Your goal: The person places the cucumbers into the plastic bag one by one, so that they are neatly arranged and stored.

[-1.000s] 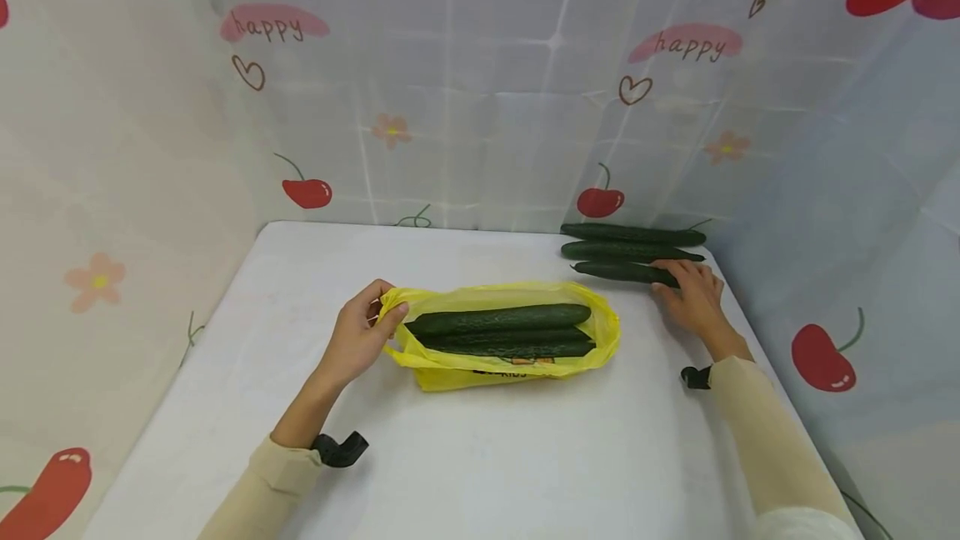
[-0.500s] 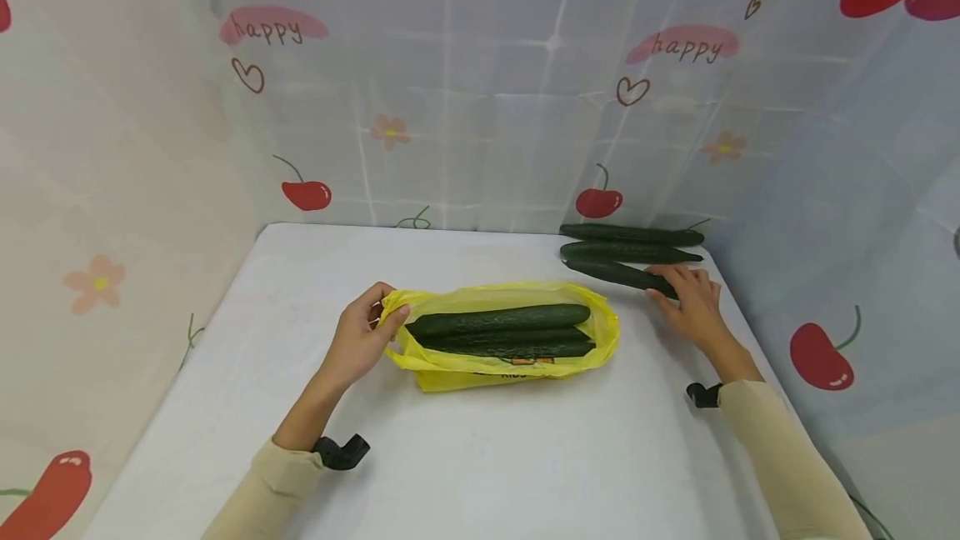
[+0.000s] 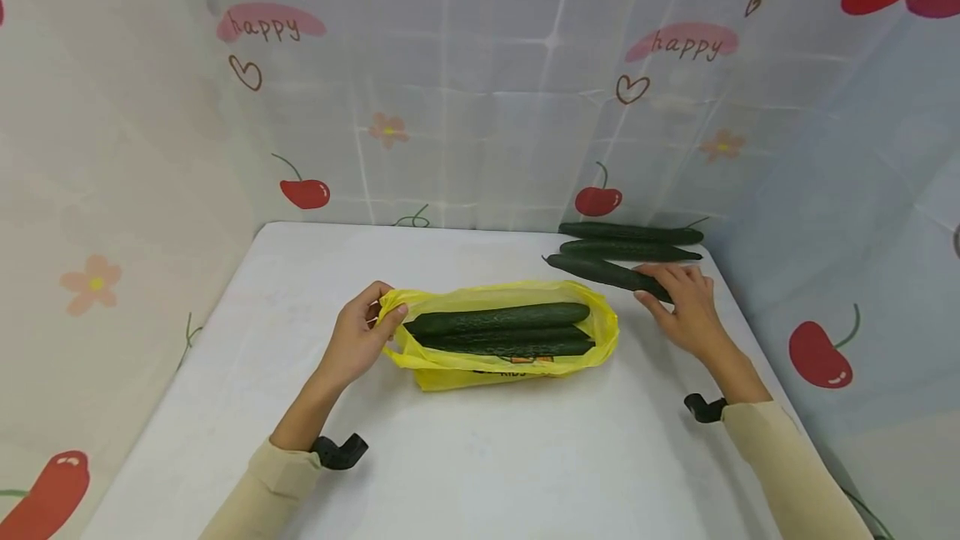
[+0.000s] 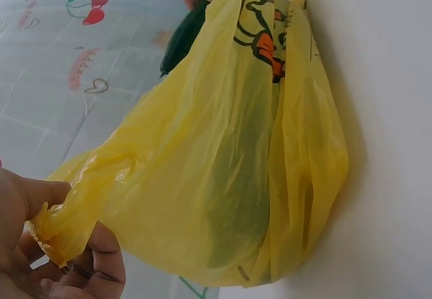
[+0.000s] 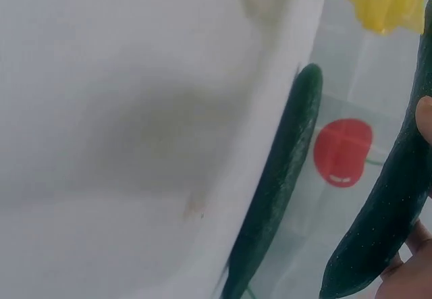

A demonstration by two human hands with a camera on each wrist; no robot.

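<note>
Left hand [image 3: 360, 332]: you pinch the bunched left rim of the yellow bag [image 3: 450, 379] between thumb and fingers.
Right hand [image 3: 684, 307]: your thumb and fingers are clamped on the held cucumber [image 3: 600, 272] toward its right end.
Cucumber's place: behind the bag's right part, in front of 2 loose cucumbers [image 3: 630, 252] near the table's [image 3: 570, 457] back edge.
Cucumber feel: probably firm, moderately heavy, slightly slippery; a grip nearer mid-length should balance better.
Bag feel: limp, light, likely easy to tear; pinch its rim broadly, clear of the bagged cucumbers [image 3: 495, 320].
</note>
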